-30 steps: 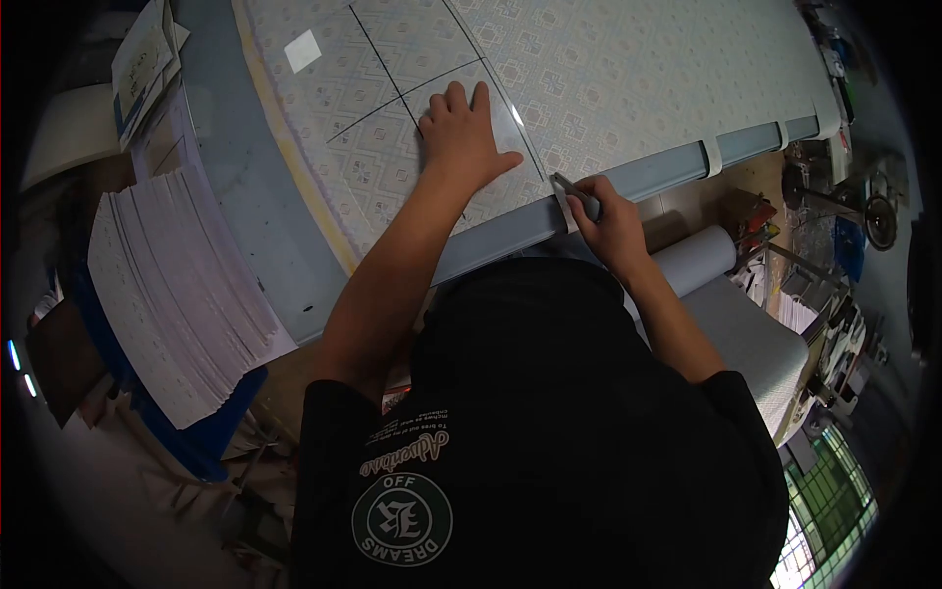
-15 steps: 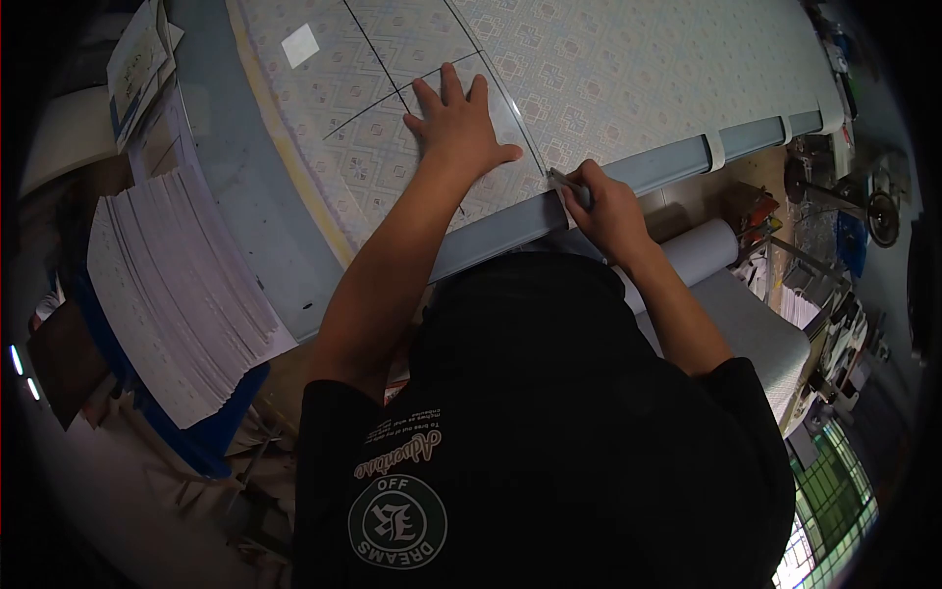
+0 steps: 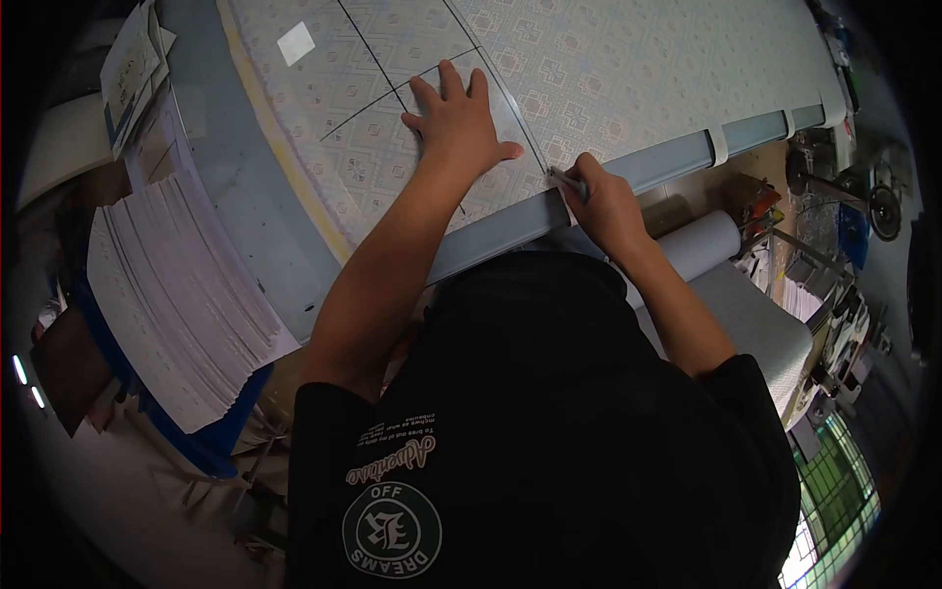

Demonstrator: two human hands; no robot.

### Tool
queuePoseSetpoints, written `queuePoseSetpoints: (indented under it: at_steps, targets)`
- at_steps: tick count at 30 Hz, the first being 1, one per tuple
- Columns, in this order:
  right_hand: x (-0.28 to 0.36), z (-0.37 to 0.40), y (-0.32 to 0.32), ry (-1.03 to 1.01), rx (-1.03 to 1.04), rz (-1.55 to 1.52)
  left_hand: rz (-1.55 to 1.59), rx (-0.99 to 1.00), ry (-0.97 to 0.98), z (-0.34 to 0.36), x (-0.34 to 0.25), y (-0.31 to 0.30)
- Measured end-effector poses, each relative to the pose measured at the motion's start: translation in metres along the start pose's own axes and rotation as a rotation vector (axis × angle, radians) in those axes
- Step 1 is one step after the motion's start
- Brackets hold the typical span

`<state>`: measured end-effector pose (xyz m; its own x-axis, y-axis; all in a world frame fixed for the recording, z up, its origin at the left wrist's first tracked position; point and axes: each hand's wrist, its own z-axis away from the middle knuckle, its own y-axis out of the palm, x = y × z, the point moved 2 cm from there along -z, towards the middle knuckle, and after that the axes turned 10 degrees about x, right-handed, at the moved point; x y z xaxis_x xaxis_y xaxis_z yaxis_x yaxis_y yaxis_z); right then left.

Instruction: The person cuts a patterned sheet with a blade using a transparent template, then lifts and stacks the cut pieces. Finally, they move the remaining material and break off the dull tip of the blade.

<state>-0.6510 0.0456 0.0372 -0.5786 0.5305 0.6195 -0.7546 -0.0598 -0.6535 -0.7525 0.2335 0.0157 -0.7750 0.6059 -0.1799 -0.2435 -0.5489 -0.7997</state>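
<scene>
A pale patterned sheet (image 3: 628,88) covers the table. On it lies a clear flat template (image 3: 515,133) marked with black lines. My left hand (image 3: 456,128) rests flat on this template with its fingers spread. By the table's front edge, my right hand (image 3: 608,211) is closed around a slim grey utility knife (image 3: 570,184). The knife's tip is at the template's right edge, near the front end of the sheet. My fingers hide much of the knife's body.
A small white square (image 3: 295,44) lies on the sheet at the upper left. Left of the table stands a thick stack of pale sheets (image 3: 177,304). Light clips (image 3: 718,147) sit along the front edge. Below at the right is a grey roll (image 3: 702,245).
The whole view has shifted slightly. Both hands keep almost the same places, the left flat on the template and the right with the knife at its edge.
</scene>
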Motion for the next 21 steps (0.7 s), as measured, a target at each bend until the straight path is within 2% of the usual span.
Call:
queuePoseSetpoints:
  at_steps: [7,13,16,19,21]
  targets:
    - [-0.024,-0.005,0.017,-0.149,-0.137,-0.066,-0.022,-0.01,0.002,0.001,-0.002,-0.004]
    - [0.017,-0.102,-0.003,-0.24,-0.255,0.0,-0.061,-0.079,0.033,0.005,-0.001,-0.004]
    - [0.029,-0.113,-0.01,-0.234,-0.245,0.017,-0.109,-0.044,0.08,-0.001,0.007,-0.016]
    - [0.027,-0.108,-0.01,-0.212,-0.22,0.019,-0.027,-0.08,0.131,-0.058,0.041,-0.039]
    - [0.024,-0.107,-0.006,-0.217,-0.213,0.004,-0.041,-0.19,0.089,-0.097,0.065,-0.061]
